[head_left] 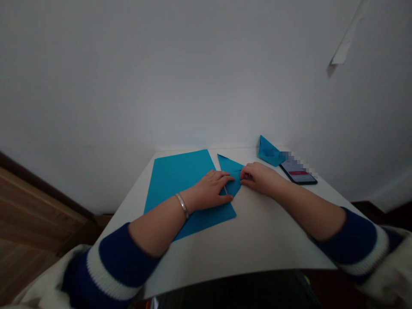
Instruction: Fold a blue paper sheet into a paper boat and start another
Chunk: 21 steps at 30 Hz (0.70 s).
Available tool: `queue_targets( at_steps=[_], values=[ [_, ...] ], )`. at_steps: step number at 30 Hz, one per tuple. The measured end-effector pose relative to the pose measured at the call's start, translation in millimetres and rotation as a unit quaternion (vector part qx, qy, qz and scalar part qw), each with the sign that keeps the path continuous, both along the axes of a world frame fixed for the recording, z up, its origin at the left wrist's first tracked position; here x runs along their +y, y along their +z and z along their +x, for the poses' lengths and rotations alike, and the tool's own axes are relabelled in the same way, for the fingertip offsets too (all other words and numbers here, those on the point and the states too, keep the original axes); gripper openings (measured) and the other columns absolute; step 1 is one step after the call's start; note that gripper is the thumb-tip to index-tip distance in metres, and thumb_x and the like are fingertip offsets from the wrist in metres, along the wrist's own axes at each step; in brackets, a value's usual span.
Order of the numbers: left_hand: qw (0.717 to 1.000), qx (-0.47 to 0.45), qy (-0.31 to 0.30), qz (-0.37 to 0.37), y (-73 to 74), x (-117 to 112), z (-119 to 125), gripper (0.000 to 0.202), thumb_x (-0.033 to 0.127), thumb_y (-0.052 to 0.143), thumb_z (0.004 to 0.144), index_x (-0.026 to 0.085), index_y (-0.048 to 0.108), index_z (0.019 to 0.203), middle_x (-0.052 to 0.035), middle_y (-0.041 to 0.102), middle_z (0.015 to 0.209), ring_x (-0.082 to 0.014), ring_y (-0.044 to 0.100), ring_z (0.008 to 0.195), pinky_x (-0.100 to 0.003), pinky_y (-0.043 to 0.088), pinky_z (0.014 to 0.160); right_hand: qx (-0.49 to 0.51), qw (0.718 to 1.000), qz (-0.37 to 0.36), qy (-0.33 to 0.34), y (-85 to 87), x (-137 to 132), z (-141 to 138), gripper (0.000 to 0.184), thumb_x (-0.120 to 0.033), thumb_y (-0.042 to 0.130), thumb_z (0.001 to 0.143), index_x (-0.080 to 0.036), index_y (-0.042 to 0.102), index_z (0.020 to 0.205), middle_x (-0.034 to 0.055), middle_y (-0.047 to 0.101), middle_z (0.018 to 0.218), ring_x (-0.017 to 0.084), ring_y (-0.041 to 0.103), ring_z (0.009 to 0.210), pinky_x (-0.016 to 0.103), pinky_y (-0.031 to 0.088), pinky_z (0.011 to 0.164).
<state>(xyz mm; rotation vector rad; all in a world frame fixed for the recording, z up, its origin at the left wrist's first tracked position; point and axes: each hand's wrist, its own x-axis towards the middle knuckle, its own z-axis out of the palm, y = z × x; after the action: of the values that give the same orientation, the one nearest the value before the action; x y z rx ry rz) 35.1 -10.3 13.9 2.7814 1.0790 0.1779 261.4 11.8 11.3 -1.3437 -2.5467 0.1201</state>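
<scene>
A small folded piece of blue paper [227,164] lies on the white table between my two hands. My left hand [212,191] rests with fingers spread over the right edge of a large blue sheet [180,171], its fingertips reaching onto the folded paper. At the folded paper's right edge, my right hand [259,177] has its thumb and fingers curled together in a pinch on it. The fingers hide part of the folds.
A folded blue paper boat [268,152] stands at the back right, touching or overlapping a phone [298,171] with a lit screen. The white table [257,240] meets a pale wall [206,77] behind. Wooden furniture [35,223] is at the left.
</scene>
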Motion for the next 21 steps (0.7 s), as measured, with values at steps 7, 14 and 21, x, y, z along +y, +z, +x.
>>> queue_targets(
  at_steps=[7, 14, 21],
  values=[
    [1.0, -0.01, -0.005, 0.014, -2.7, 1.6, -0.1, 0.057, 0.046, 0.053, 0.087, 0.017, 0.045, 0.135, -0.0121, 0.044, 0.14, -0.0286, 0.038, 0.129, -0.044, 0.025, 0.111, 0.04, 0.997, -0.048, 0.038, 1.6, -8.9, -10.2, 0.02, -0.037, 0.068, 0.076, -0.019, 0.066, 0.084, 0.0015, 0.06, 0.072, 0.015, 0.05, 0.065, 0.027, 0.033, 0.058],
    [0.999, -0.024, -0.011, 0.019, -2.3, 2.8, 0.9, 0.051, 0.044, 0.054, 0.087, 0.017, 0.049, 0.13, -0.0117, 0.047, 0.138, -0.0281, 0.041, 0.126, -0.045, 0.028, 0.11, 0.079, 0.994, -0.057, 0.05, -1.4, -15.2, -18.5, 0.024, -0.035, 0.072, 0.07, -0.018, 0.063, 0.085, 0.0001, 0.058, 0.072, 0.014, 0.048, 0.064, 0.026, 0.032, 0.056],
    [0.999, -0.019, -0.02, 0.041, -5.7, 4.0, -0.6, 0.049, 0.039, 0.052, 0.087, 0.016, 0.048, 0.131, -0.0119, 0.048, 0.137, -0.0269, 0.041, 0.127, -0.041, 0.03, 0.109, 0.087, 0.987, -0.024, 0.132, -4.0, -5.1, -7.1, 0.009, -0.02, 0.064, 0.077, -0.021, 0.069, 0.084, 0.0032, 0.065, 0.081, 0.017, 0.056, 0.078, 0.032, 0.04, 0.074]
  ],
)
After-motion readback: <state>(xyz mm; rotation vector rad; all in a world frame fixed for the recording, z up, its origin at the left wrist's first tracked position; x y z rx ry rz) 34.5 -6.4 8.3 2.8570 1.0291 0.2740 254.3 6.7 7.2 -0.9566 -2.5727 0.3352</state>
